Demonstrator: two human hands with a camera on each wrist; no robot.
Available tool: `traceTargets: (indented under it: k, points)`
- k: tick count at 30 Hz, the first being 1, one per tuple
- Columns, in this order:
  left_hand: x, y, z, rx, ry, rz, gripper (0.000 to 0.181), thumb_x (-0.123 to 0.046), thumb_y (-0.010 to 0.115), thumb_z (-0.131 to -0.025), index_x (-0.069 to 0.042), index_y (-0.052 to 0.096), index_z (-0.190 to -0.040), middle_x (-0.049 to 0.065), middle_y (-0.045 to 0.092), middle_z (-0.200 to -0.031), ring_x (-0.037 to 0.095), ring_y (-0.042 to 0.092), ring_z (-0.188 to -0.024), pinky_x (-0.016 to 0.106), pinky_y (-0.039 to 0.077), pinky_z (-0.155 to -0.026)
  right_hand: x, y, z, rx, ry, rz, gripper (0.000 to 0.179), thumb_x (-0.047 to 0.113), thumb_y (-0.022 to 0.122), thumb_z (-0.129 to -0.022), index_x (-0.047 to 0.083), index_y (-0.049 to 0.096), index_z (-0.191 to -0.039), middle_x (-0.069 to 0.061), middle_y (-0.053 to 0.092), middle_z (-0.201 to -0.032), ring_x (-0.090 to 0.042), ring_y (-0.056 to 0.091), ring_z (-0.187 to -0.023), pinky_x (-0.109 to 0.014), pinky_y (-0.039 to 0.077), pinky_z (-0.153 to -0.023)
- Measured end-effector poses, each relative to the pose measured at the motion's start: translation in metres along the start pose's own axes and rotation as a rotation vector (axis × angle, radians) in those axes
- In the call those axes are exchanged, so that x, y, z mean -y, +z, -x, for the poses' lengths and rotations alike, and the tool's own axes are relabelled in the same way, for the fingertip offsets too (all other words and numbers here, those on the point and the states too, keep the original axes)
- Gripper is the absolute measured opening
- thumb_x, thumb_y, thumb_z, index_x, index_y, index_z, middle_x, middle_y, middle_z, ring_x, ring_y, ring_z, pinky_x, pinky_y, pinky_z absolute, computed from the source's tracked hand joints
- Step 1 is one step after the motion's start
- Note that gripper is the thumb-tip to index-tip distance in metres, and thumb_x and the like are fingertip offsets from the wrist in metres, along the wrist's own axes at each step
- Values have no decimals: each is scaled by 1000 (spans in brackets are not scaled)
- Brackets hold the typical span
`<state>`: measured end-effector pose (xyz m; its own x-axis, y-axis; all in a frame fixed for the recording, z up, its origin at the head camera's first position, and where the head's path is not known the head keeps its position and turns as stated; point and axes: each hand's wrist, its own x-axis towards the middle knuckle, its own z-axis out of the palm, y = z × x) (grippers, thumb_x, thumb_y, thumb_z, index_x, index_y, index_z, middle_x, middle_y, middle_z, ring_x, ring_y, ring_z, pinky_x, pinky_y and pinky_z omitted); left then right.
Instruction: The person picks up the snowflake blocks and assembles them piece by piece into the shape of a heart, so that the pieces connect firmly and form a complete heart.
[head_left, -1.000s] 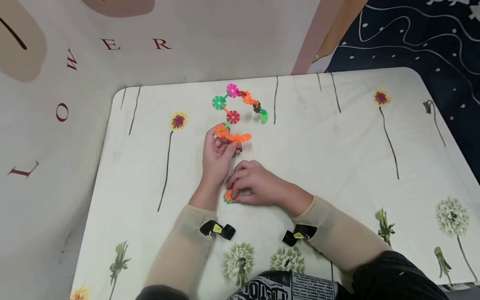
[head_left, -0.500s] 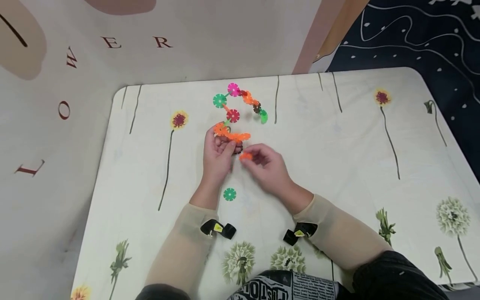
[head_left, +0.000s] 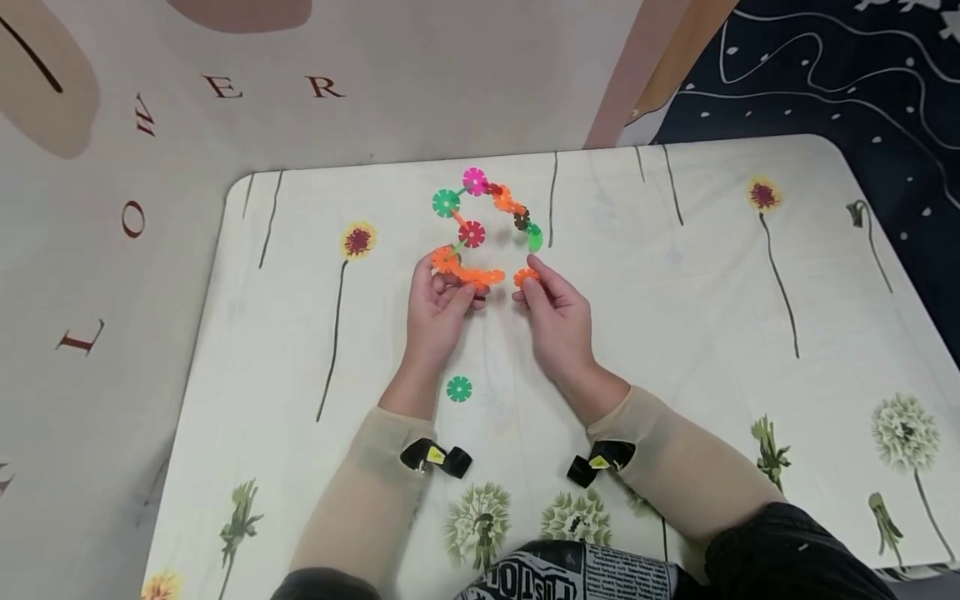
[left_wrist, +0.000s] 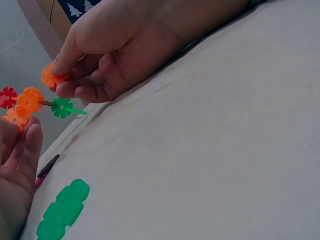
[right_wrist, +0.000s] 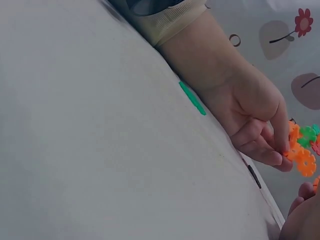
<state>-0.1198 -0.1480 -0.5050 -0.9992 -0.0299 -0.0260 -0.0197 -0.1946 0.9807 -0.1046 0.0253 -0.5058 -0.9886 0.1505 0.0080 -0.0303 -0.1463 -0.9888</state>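
In the head view my left hand (head_left: 437, 312) pinches a curved chain of snowflake discs (head_left: 472, 233) by its orange discs at the near end. Pink, green, red, orange and dark brown discs run along the chain, and its far end curls back to a light green disc (head_left: 535, 237). Between thumb and fingers my right hand (head_left: 561, 321) pinches a single orange snowflake disc (head_left: 526, 277), a small gap to the right of the chain's near orange end. Close by the left hand, a dark piece (left_wrist: 48, 166) lies on the cloth in the left wrist view.
A green snowflake disc (head_left: 460, 388) lies flat on the flower-printed tablecloth (head_left: 675, 333), between the two forearms. Behind the table's far edge stands a pale wall (head_left: 450, 83) with printed letters. Dark patterned fabric (head_left: 825, 92) is at the back right.
My right hand has picked the orange disc off the green one and carried it forward and right, beside the chain. The left hand holds nearly still, the chain shifting slightly right.
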Motion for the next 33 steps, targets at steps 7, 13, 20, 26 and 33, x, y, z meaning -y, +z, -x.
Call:
traceTargets:
  k: [7,13,20,26,33]
  points:
    - [1,0,1,45,9,-4,59,10,64,-102,-12,44,-153,16,65,-113,27,76,-97,34,65,-81,-1,1,-3,-20,-43,-7,28,-1,65,-104,-9,66,-132,-8,67,-100,-15,72,-85,-26,62,-82]
    - [1,0,1,59,16,-11,60,12,64,-100,-14,46,-151,16,65,-114,27,76,-96,35,65,-80,-1,1,-3,-17,-36,15,27,0,66,-104,-8,68,-129,-9,68,-100,-17,71,-85,-25,62,-81]
    - [1,0,2,50,-1,-11,60,11,66,-100,-14,46,-150,16,66,-116,27,76,-97,35,65,-80,-1,2,-3,-20,-25,33,27,0,65,-105,-7,68,-130,-9,66,-98,-17,68,-82,-24,61,-78]
    - [2,1,1,47,-13,-14,59,10,66,-101,-15,46,-151,16,65,-117,27,76,-98,35,65,-81,0,3,-3,-5,-18,62,27,3,68,-104,-5,70,-130,-9,68,-96,-23,68,-82,-24,60,-74]
    - [0,0,2,29,-26,-52,58,7,69,-100,-16,48,-150,17,66,-112,27,77,-94,36,65,-81,0,1,-2,14,-13,77,27,5,71,-103,-4,72,-128,-17,69,-97,-23,69,-80,-24,60,-73]
